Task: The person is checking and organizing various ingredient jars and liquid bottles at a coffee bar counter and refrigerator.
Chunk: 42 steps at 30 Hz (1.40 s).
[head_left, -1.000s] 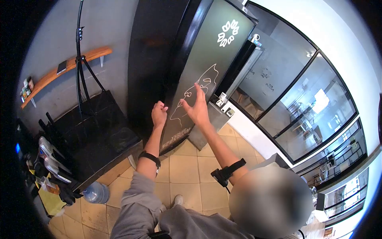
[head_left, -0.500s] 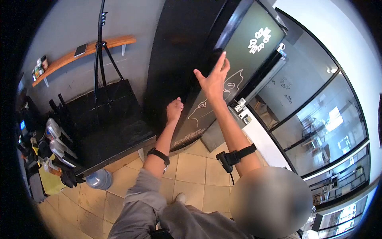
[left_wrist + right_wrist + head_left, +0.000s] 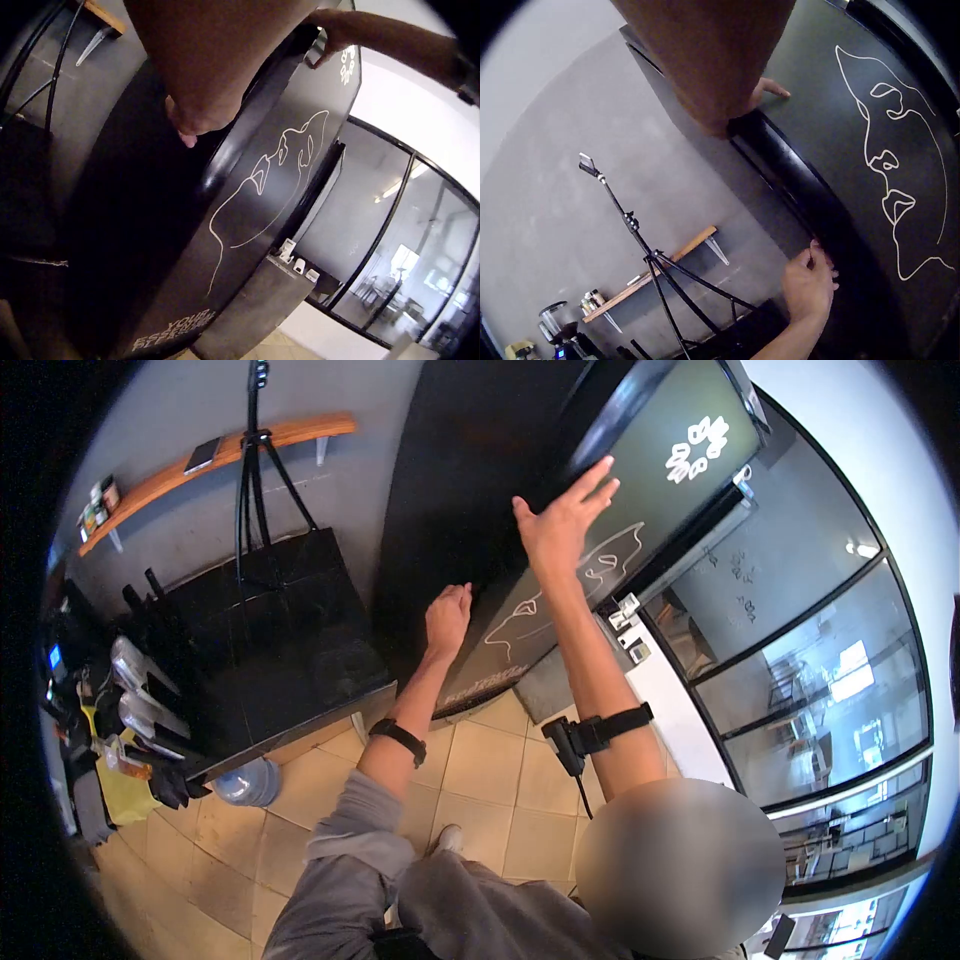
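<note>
In front of me stands a tall dark cabinet [image 3: 455, 470] whose green-black door [image 3: 660, 500] carries a white line drawing of a face. My left hand [image 3: 448, 622] is at the door's near side edge, fingers curled at the dark seam, as the right wrist view also shows [image 3: 810, 285]. Higher up, my right hand [image 3: 563, 535] lies over the glossy edge strip [image 3: 795, 161]. Its thumb and fingers are spread, with fingertips [image 3: 776, 90] reaching onto the door's front. My forearm hides part of this hand in the right wrist view.
Left of the cabinet a black tripod [image 3: 255, 490] stands on a low black counter [image 3: 270, 650]. A wooden wall shelf [image 3: 220, 455] holds a dark flat item and small bottles. A water jug [image 3: 247, 782] sits on the tiled floor. Glass-paned windows [image 3: 800, 660] line the right.
Both hands have moved up along the cabinet. The right hand has gone from in front of the drawing to the upper door edge; the left has come to the side seam. The head view has shifted.
</note>
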Available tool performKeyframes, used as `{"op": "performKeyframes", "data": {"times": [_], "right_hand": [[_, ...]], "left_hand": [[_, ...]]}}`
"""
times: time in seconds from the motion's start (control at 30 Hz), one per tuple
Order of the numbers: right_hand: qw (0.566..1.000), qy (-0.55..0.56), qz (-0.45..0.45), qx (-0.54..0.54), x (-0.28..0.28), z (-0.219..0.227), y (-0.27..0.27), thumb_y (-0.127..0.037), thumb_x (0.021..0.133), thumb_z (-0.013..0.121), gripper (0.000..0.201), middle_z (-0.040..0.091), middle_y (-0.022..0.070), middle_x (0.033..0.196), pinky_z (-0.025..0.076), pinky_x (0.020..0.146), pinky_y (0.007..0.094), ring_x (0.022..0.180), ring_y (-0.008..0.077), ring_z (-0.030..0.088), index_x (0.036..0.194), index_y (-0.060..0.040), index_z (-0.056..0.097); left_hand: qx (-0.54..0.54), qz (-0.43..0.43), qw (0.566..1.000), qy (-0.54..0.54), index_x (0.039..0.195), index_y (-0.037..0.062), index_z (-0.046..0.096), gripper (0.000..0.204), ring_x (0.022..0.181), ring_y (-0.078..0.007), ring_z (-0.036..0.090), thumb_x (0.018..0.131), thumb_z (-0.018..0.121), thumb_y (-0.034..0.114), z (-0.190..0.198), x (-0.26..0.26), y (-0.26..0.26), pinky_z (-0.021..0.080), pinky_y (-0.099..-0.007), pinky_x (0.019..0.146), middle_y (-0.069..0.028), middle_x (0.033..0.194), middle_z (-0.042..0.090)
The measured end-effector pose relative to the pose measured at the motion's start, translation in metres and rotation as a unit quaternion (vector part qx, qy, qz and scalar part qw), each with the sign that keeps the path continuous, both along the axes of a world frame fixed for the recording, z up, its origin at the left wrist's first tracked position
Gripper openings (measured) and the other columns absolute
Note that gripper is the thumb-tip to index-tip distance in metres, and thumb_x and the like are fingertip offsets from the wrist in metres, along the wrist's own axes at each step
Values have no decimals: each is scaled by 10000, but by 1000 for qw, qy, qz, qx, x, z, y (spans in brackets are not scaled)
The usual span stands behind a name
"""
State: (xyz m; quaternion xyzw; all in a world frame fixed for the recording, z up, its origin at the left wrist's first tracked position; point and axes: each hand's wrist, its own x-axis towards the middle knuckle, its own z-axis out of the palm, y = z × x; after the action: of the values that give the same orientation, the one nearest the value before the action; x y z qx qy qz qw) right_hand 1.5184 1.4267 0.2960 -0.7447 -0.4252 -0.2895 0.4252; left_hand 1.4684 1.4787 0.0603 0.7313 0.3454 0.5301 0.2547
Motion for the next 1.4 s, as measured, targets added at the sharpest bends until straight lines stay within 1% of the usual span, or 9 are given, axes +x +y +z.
{"op": "performKeyframes", "data": {"times": [0.33,0.47,0.83,1.0,1.13,1.2,1.27,1.3,1.4], "right_hand": [[999,13,-50,1,3,-7,3,-213,675,852,1234,15,379,1512,548,871,576,1376,569,189,1513,-5,-30],[996,16,-82,-12,-2,-4,3,-232,646,860,1237,51,390,1506,564,844,565,1370,565,218,1514,1,9],[996,33,-77,-1,-4,-2,1,-181,631,844,1213,38,384,1508,530,879,619,1372,588,169,1511,-12,28],[999,2,-43,20,3,-12,-27,-141,616,833,1253,65,410,1481,525,912,537,1335,633,201,1491,27,-48],[999,-21,-25,40,7,-19,-47,-140,611,828,1248,83,427,1470,443,1018,515,1328,640,205,1482,55,-42],[998,-15,8,63,9,-24,-65,-122,616,819,1224,122,403,1481,279,1144,475,1369,569,209,1481,72,-25],[996,-31,28,80,13,-27,-84,-106,625,812,1212,136,371,1499,266,1154,449,1397,515,209,1480,77,-28],[993,-52,62,91,21,-30,-94,-124,622,813,1225,113,397,1489,247,1158,493,1375,585,168,1484,72,-35],[992,-48,90,80,31,-35,-136,-100,637,807,1213,105,335,1537,197,1189,426,1443,454,147,1484,88,-41]], "left_hand": [[-22,-43,998,46,679,-31,575,404,670,-439,594,963,558,255,0,-4,14,456,-492,579,-254,730,600],[26,-51,998,10,659,-34,533,436,531,-421,525,968,571,271,-5,-1,18,406,-451,505,-244,595,508],[8,-83,994,64,690,-36,571,444,513,-340,576,981,538,297,-10,2,29,439,-405,523,-192,560,540],[-33,-100,994,19,673,-41,578,476,498,-315,584,986,489,306,-17,11,10,429,-419,518,-178,542,543],[-61,-119,991,13,686,-34,598,428,508,-309,598,960,505,282,-13,1,-18,441,-420,529,-175,562,568],[-32,-122,991,-35,718,-30,599,398,528,-308,621,955,498,273,-10,-5,-44,459,-418,546,-169,582,585],[-54,-152,986,-30,950,34,634,214,625,-258,691,946,526,219,-28,-6,-57,504,-364,580,-148,632,643],[-75,-175,981,-33,1004,52,631,182,629,-240,693,940,536,193,-28,-8,-68,509,-359,579,-137,635,649],[-79,-242,966,-32,1132,80,628,232,602,-158,659,909,571,114,-17,-15,-108,507,-329,569,-113,640,641]]}}
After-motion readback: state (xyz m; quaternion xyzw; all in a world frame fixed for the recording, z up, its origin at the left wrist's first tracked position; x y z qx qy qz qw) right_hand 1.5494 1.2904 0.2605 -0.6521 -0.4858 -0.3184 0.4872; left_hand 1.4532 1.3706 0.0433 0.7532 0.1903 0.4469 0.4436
